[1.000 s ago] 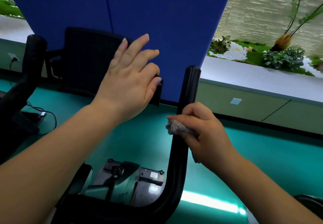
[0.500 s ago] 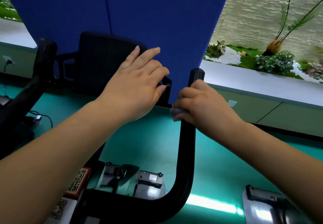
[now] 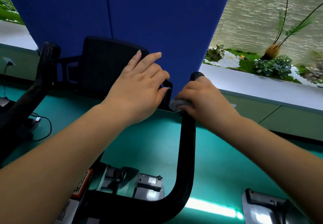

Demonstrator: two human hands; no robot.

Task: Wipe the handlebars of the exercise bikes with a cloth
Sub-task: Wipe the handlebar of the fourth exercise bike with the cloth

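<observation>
- The right hand (image 3: 206, 101) curls around the cloth (image 3: 178, 103), wrapping it on the right handlebar (image 3: 186, 145) close under its top end.
- The bar's long axis runs from that grip down toward the person.
- The left hand (image 3: 139, 87), fingers relaxed, rests on the console (image 3: 104, 63) just beside.
- The left handlebar (image 3: 43, 70) lies well left of both hands, nearer the left one.

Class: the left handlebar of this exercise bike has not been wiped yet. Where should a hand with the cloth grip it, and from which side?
Grip the left handlebar round its upright upper end, probably coming from the near side, as the right hand with the cloth wraps the right handlebar. It is a round post, so fingers can encircle it and slide down.
</observation>
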